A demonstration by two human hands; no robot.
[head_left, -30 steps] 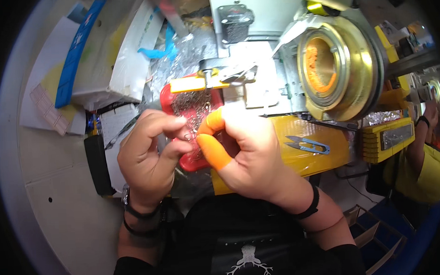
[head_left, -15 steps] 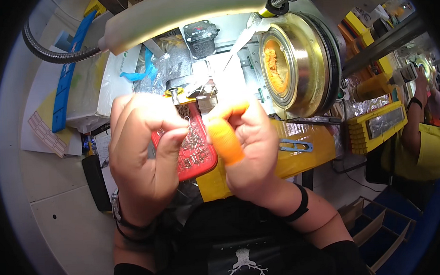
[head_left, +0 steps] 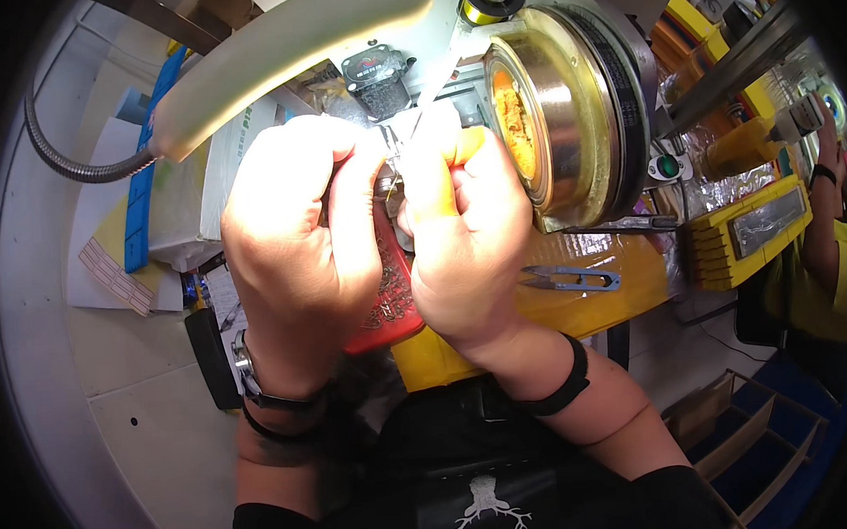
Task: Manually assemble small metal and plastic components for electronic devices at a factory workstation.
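Observation:
My left hand point(head_left: 298, 213) is closed in a pinch before the small metal machine parts point(head_left: 392, 157). Its thumb and forefinger point at a thin, hook-like piece of metal point(head_left: 391, 192), mostly hidden by the glare and the fingers. Close beside it, my right hand point(head_left: 469, 234) is also pinched, with an orange cover point(head_left: 463, 147) showing on a digit. What the right fingertips grip is too small to make out. Under both hands lies a red tray point(head_left: 384, 338) with many small metal hooks point(head_left: 394, 299), partly covered by the hands.
A lit lamp tube point(head_left: 292, 67) arches above the hands. A brass-coloured drum point(head_left: 568, 116) stands right of them. Blue thread snips point(head_left: 575, 278) lie on the yellow mat point(head_left: 623, 298). Farther right are a yellow box point(head_left: 748, 231) and another person's arm point(head_left: 824, 181).
Both hands have moved up and away from me, from over the red tray to the machine parts, and closer together. The small hook in my left pinch is now harder to see.

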